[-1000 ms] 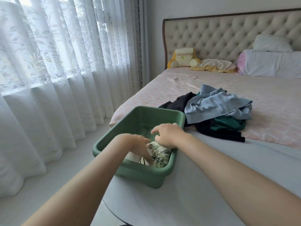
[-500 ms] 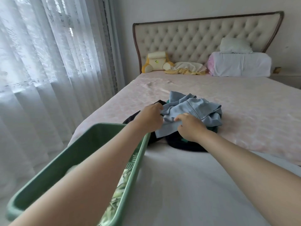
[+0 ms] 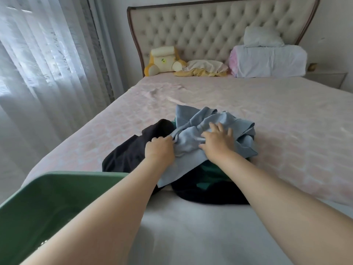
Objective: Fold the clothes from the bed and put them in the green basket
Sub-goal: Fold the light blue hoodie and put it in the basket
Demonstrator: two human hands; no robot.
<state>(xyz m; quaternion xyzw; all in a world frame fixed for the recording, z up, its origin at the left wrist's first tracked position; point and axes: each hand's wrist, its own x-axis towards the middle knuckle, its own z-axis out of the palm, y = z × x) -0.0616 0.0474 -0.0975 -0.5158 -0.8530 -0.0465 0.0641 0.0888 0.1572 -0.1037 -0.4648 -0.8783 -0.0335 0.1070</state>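
Clothes heap near the foot edge of the bed [image 3: 267, 121], left of centre: a light-blue garment [image 3: 210, 119] lies crumpled on top of a black garment [image 3: 129, 150] and a dark green garment [image 3: 208, 169]. The heap's long axis runs across the bed, left to right, and the blue garment's flat loose flap points toward the foot edge. The left hand [image 3: 159, 150] has curled fingers, and its grip pinches a bunched fold at the blue garment's left side. The right hand [image 3: 217, 142] rests on the same garment with fingers spread. The green basket [image 3: 76, 174] sits at the near-left corner, its rim just beside the black garment. Broad pink sheet separates the heap from the right edge and from the pillows [image 3: 267, 61] at the headboard [image 3: 210, 31]. A curtain [image 3: 47, 73] hangs along the left edge.
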